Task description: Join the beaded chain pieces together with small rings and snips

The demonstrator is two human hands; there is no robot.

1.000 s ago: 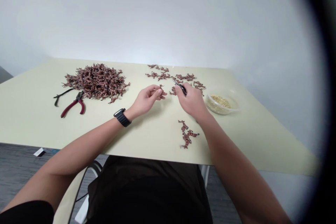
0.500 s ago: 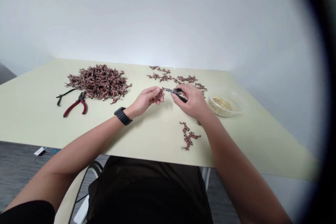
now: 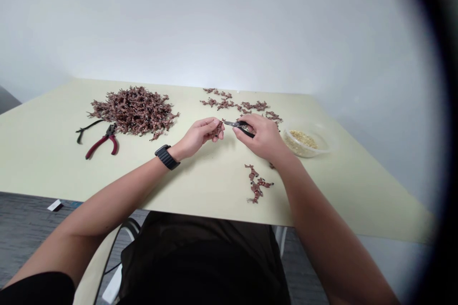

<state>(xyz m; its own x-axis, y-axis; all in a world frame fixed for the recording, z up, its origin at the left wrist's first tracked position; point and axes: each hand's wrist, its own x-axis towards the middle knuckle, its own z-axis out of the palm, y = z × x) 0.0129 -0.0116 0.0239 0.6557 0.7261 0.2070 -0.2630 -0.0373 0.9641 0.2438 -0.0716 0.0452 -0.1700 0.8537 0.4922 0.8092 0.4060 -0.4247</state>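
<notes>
My left hand (image 3: 200, 134) pinches a small reddish-brown piece (image 3: 218, 127) between thumb and fingers. My right hand (image 3: 259, 137) is shut on small black-handled pliers (image 3: 239, 126), and their metal tip is at that piece. Loose clusters of similar pieces (image 3: 234, 105) lie just beyond my hands, and another cluster (image 3: 256, 185) lies nearer me. To the left is a large heap of these pieces (image 3: 134, 111). The piece's fine detail is too small to make out.
Red-handled pliers (image 3: 102, 142) and a black-handled tool (image 3: 88, 128) lie left of my hands on the pale green table (image 3: 89, 176). A clear plastic bowl (image 3: 304, 141) holding small gold bits stands at the right.
My hands have moved closer together. The pliers have swung left, bringing their tip from beyond my right hand to the piece in my left hand.
</notes>
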